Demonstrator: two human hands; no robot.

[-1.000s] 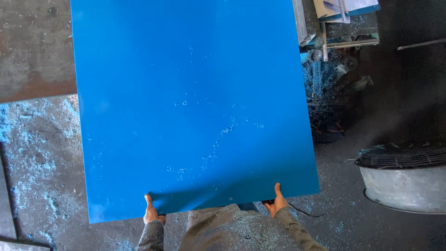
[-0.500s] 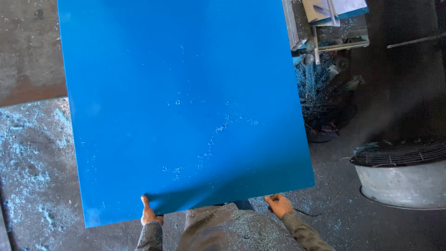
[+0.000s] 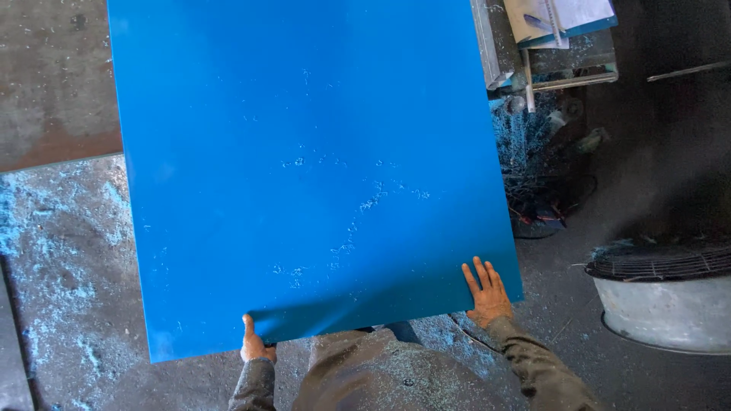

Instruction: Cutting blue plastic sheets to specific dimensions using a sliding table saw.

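Observation:
A large blue plastic sheet [image 3: 304, 167] fills most of the view, with small blue shavings scattered across its face. My left hand [image 3: 255, 344] grips the sheet's near edge, thumb on top. Fingers spread, my right hand [image 3: 484, 290] lies flat at the sheet's near right corner and holds nothing. My grey-brown sleeves and torso show at the bottom.
The concrete floor [image 3: 53, 259] at left is dusted with blue shavings. A round metal tub with a wire grille [image 3: 664, 297] stands at right. A heap of blue swarf [image 3: 533, 152] lies beside the sheet, under a metal stand with papers [image 3: 560, 30].
My right hand has let go of the sheet's near edge and opened flat at its corner. The sheet has shifted a little to the left in view.

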